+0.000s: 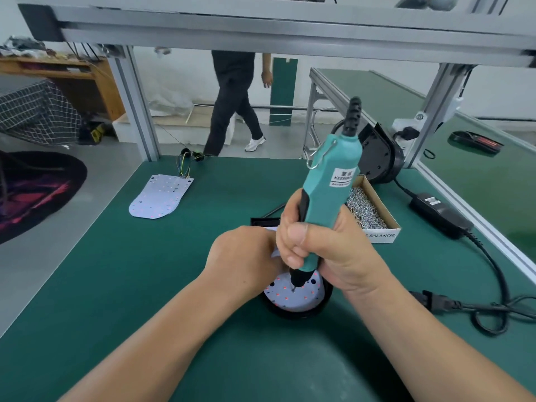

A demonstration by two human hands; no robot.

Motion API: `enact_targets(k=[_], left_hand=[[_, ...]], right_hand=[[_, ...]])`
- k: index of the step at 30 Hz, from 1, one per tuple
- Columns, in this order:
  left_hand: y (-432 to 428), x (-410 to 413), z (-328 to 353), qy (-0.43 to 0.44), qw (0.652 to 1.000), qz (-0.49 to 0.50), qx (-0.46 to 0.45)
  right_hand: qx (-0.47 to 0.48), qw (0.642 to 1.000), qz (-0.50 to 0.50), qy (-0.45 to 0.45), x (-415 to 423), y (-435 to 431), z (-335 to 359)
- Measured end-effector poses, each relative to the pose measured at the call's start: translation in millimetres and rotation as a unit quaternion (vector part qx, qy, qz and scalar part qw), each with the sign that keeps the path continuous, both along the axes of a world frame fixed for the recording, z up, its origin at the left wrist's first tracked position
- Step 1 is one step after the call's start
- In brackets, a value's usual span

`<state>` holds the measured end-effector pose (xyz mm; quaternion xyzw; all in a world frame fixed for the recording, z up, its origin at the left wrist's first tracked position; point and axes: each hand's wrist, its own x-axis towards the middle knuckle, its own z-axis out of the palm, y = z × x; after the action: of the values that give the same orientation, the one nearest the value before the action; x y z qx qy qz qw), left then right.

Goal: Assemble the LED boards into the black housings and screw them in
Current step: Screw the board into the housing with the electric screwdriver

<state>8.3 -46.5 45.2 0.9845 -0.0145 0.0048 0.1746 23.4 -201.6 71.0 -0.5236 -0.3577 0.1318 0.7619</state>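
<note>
A white LED board [301, 297] with red dots lies inside a black housing [324, 307] on the green mat. My right hand [324, 250] grips a teal electric screwdriver [330, 187], held nearly upright, with its bit tip down on the board. My left hand [243, 259] rests on the board and housing just left of the bit, fingers curled; what they pinch is hidden. A second white LED board [161, 195] with coloured wires lies at the far left of the mat. Another black housing [380, 158] stands tilted at the back right.
A cardboard box of silver screws [368, 210] sits right behind the screwdriver. A black power adapter [438, 214] and its looping cable [493, 309] lie at the right. Aluminium frame posts [136, 108] stand at the mat's back corners. A person [235, 103] walks beyond the bench.
</note>
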Motion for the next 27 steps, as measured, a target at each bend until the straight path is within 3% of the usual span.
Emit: enact_targets(k=[4, 9, 15, 17, 18, 20, 21, 22, 24, 27], left_hand=[[1.6, -2.7, 5.7, 0.017, 1.0, 0.001, -0.005], [4.3, -2.1, 3.2, -0.002, 1.0, -0.014, 0.0], [21.0, -6.0, 6.3, 0.021, 0.978, 0.01, -0.208], [27.5, 0.0, 8.7, 0.027, 0.926, 0.056, -0.371], [30.4, 1.7, 11.0, 0.056, 0.869, 0.082, -0.484], [32.9, 2.0, 16.7, 0.123, 0.716, 0.093, -0.68], [32.7, 1.4, 18.5, 0.149, 0.657, 0.088, -0.733], [31.7, 0.3, 18.8, 0.169, 0.62, 0.076, -0.762], [27.1, -2.5, 18.8, 0.191, 0.6, 0.05, -0.775], [16.3, -7.5, 16.2, 0.207, 0.623, 0.032, -0.754]], right_hand=[[-0.003, 1.0, 0.003, -0.007, 0.3, -2.4, 2.5], [0.1, 0.994, 0.004, -0.039, 3.4, -11.3, 17.7], [0.215, 0.961, -0.126, 0.119, 18.4, -30.0, 10.8], [0.239, 0.946, -0.161, 0.149, 22.8, -37.2, 7.3], [0.249, 0.939, -0.175, 0.158, 24.8, -39.2, 6.8], [0.268, 0.929, -0.195, 0.167, 27.8, -42.0, 6.0], [0.275, 0.925, -0.2, 0.171, 28.9, -43.1, 6.0], [0.281, 0.921, -0.206, 0.174, 29.6, -43.9, 6.5], [0.292, 0.915, -0.212, 0.18, 30.4, -45.7, 6.3], [0.303, 0.91, -0.213, 0.185, 29.8, -47.3, 7.0]])
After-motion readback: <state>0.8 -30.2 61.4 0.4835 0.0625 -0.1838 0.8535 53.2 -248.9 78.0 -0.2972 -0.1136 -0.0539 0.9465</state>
